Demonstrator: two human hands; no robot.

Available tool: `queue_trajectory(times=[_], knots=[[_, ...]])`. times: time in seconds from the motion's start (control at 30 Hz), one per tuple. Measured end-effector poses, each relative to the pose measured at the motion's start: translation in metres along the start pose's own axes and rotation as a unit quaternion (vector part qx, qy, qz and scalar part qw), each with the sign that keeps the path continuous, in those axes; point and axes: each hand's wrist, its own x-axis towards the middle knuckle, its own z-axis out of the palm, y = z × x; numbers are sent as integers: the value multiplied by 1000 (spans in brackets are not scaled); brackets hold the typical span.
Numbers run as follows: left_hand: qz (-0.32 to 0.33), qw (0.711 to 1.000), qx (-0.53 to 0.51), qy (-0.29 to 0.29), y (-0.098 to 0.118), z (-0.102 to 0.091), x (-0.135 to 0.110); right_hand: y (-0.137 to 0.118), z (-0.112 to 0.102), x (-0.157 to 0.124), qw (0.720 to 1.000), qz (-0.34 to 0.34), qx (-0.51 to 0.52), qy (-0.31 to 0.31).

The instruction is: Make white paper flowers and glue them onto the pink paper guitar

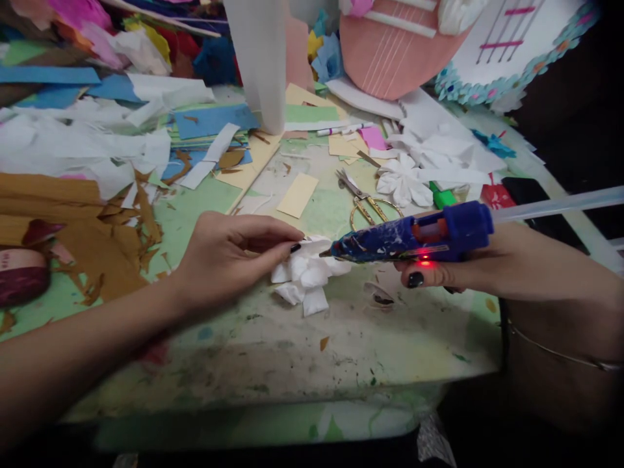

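My left hand (229, 257) pinches the top edge of a white paper flower (306, 276) that lies on the green work table (273, 351). My right hand (468, 266) grips a blue hot glue gun (414, 237) with a red light on and a clear glue stick sticking out behind. The gun's nozzle points left and touches the flower near my left fingertips.
Gold-handled scissors (365, 201) lie just beyond the glue gun, beside another white paper flower (404, 179). Brown paper scraps (73, 227) cover the left. Coloured and white paper piles fill the back. A pink guitar-shaped cutout (394, 45) stands at the back right. A white marker (341, 130) lies mid-table.
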Motion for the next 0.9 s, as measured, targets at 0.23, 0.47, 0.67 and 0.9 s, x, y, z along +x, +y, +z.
queue_trajectory(times=[0.23,0.47,0.67,0.9], knots=[[11,1000,11,-10,4,-1,0,1,5,1,999,32,-6,-1],[27,999,27,2,3,0,-2,5,5,1,999,30,-32,-8],[25,999,25,0,3,0,-1,3,5,1,999,18,-26,-26],[25,999,28,3,2,-1,-1,2,2,0,999,19,-32,-20]])
